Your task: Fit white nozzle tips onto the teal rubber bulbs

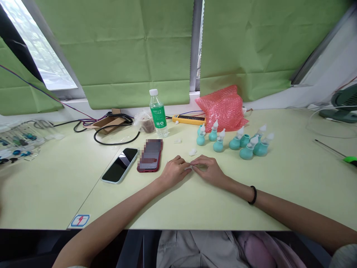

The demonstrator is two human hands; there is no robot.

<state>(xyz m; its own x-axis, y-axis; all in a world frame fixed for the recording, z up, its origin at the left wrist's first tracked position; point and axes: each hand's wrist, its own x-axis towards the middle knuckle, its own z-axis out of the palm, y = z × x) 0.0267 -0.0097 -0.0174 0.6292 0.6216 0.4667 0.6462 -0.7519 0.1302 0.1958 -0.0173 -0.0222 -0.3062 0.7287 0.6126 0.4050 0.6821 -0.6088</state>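
Note:
My left hand (175, 170) and my right hand (208, 169) meet over the middle of the table. The fingers of both are closed in a pinch on a small whitish translucent piece (189, 167), mostly hidden by the fingertips. Just beyond them lies another small white translucent piece (192, 152). A flat whitish bit (177, 141) rests farther back. To the right of my right hand stand several teal squeeze bulbs (218, 146), most with a translucent white tip (221, 134) on top. One teal bulb (244, 140) among them shows an open neck without a tip.
Left of my hands lie a red-cased phone (160, 156) and a light-cased phone (119, 166). Behind stand a water bottle (158, 115), a yellow power strip (189, 119) and a red bubble-wrap bag (223, 109). A green-handled screwdriver (350, 160) lies far right; black cable (117, 143) curls at left.

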